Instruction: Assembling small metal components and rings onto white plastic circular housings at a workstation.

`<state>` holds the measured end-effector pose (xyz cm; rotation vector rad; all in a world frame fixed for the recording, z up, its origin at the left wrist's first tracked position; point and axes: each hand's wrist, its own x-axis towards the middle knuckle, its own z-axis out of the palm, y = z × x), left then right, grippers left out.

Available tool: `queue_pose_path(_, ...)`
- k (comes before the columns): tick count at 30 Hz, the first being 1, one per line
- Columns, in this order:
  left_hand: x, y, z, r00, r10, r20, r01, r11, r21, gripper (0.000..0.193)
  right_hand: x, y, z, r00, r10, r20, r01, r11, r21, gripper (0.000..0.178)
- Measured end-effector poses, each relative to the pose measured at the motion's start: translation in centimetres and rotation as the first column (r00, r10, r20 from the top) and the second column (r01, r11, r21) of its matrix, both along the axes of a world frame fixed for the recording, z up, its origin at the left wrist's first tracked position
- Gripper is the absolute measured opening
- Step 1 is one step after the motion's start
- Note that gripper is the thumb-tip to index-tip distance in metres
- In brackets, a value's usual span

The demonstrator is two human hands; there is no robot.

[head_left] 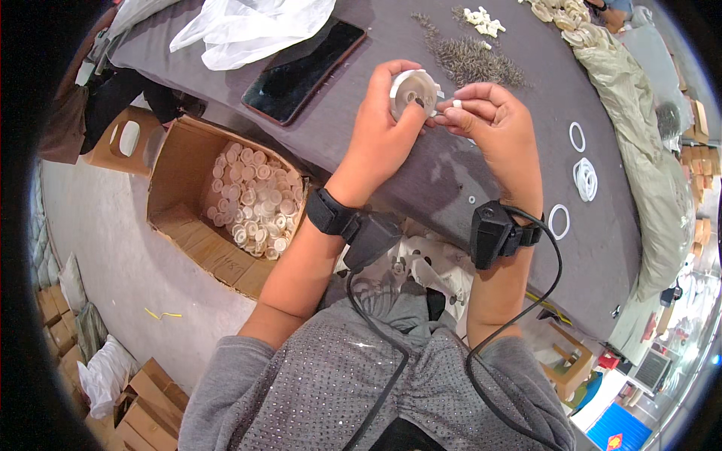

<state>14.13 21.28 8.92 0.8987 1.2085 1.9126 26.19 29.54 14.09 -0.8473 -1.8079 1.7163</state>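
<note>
Apparently at a fitting step, the left hand (381,126) grips a round white cap (410,90) at the worker's twelve o'clock, the right hand (496,124) pinching a small white piece (457,104) at its three, careful alignment seemingly required next.

two hands (380,131) (502,131), one round disc (404,89), one white piece (457,104), one phone (304,71), two single rings (571,137) (550,222)

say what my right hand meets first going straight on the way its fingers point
The right hand would probably meet the round pale part held in the left hand; whether they touch now is unclear.
</note>
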Motion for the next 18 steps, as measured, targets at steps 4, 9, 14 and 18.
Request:
queue_pose_path(4, -0.1, 0.0, -0.3, 0.984, 0.088, -0.154, -0.09, 0.996, -0.008, 0.033, -0.1, -0.2, -0.2, 0.999, 0.047, -0.019, -0.045, 0.995, 0.085, 0.017)
queue_pose_path(9, 0.1, -0.1, 0.0, 0.984, 0.091, -0.154, -0.096, 0.995, -0.021, 0.033, -0.4, -0.4, -0.5, 0.999, 0.041, -0.03, -0.037, 0.99, 0.138, 0.015)
queue_pose_path(14, -0.1, -0.3, 0.0, 0.965, 0.032, -0.261, -0.05, 0.997, -0.063, 0.033, -0.9, -1.1, 0.2, 0.995, 0.006, -0.104, 0.007, 0.992, 0.126, 0.018)
queue_pose_path(18, 0.1, -0.5, 0.6, 0.984, -0.029, -0.178, 0.022, 0.999, -0.041, 0.033, -1.0, -1.0, -0.4, 0.992, -0.03, -0.12, 0.056, 0.975, 0.217, 0.019)
